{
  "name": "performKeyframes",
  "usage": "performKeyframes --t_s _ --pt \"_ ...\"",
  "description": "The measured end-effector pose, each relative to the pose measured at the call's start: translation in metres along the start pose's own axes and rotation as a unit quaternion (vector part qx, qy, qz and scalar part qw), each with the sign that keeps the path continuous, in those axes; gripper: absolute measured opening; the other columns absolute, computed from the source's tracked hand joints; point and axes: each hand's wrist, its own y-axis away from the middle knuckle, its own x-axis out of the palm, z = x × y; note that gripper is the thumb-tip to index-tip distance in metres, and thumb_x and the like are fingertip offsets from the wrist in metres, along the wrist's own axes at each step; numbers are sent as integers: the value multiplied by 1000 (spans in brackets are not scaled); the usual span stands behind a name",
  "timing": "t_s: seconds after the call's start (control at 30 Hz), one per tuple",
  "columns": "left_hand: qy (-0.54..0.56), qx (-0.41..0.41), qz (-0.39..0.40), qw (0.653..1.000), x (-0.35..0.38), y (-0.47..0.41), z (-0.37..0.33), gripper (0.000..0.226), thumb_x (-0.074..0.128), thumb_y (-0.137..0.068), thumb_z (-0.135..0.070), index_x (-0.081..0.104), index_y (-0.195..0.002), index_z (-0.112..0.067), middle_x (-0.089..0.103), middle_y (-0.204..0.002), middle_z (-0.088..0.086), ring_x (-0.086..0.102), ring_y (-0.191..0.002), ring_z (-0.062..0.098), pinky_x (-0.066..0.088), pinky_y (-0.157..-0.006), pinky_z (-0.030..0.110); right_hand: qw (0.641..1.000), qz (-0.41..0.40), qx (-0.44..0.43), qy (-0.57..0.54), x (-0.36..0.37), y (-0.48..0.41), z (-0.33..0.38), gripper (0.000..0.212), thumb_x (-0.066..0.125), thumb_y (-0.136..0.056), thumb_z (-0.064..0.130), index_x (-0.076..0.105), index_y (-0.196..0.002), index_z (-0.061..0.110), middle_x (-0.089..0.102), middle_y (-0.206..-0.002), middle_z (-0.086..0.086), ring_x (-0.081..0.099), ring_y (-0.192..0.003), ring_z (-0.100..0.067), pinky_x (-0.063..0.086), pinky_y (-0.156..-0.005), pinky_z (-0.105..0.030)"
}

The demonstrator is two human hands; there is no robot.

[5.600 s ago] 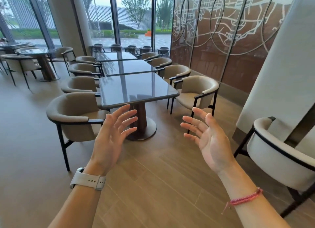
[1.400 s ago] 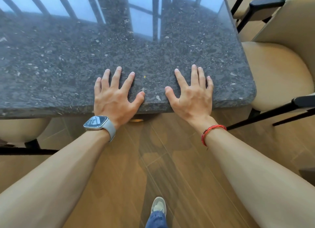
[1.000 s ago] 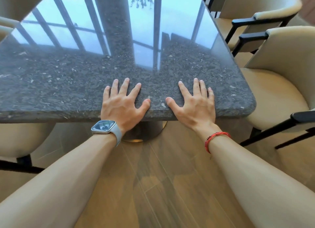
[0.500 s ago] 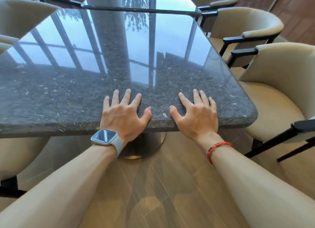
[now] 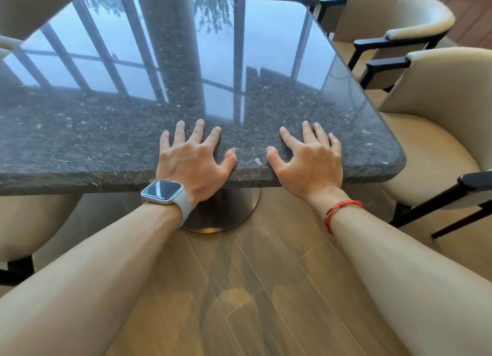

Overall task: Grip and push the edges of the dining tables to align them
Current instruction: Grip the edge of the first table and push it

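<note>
soft, even daylight fills the view, bright without harshness. the far half of the polished surface [image 5: 111, 142] mirrors pale blue window panes and dark frame bars, a glare that washes out the stone's speckle there. the near half is free of glare and its grain is sharp. shadows are faint: a dim band beneath the near edge and blurred patches on the floor [image 5: 253, 289]. wide-angle distortion bows the surface's edges, swells the forearms [image 5: 80, 289] at the lower corners and stretches the slightly soft chairs [image 5: 439, 94] at right.

Seemingly no legible text anywhere.
</note>
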Motion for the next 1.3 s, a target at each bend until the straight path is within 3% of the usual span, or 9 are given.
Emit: performKeyframes --t_s 1.3 --pt "-14 -9 -2 1000 5 -13 -17 79 20 -91 -72 42 -155 -31 37 -165 7 27 -154 42 18 -124 62 1000 -10 -12 -18 4 -20 -18 61 38 -87 66 61 -136 37 48 -153 -18 35 -148 -30 20 -122 -52"
